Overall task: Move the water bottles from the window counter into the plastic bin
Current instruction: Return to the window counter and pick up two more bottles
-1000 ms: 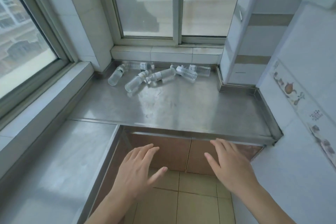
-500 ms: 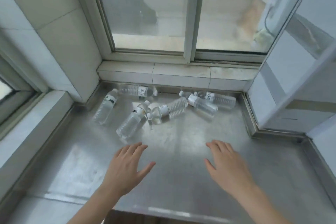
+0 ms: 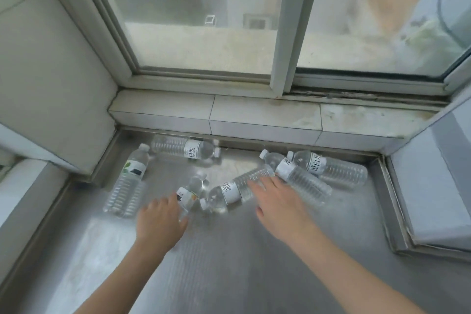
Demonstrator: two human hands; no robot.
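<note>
Six clear water bottles lying on their sides on the steel tabletop, clustered below the tiled window sill.

Against the sill, left of its middle: bottle A, long axis along the sill, cap to the right, white label with dark Chinese characters, too small to read surely.

Left of A, by the wall corner: bottle B, axis running away from the sill, cap nearest the sill, label white with a green mark and a dark block; no legible writing.

Nearer than A, mid-cluster: bottle C, short in view, cap toward the sill, label with orange and black print, blurred.

Right of C: bottle D, axis slanting, cap near and left, base up toward the sill; white label, Chinese characters, upside down in view.

Right of D: bottle E, cap toward the sill and left, base slanting away to the right.

Beyond E, closest to the sill's right end: bottle F, cap left, axis nearly along the sill, label characters large but only partly clear.

Left hand palm down at C's near end, fingers loosely extended and touching the bottle, not wrapped round it.

Right hand palm down, fingers straight and slightly spread, tips over D's base beside E; contact hard to tell through blur.
</note>
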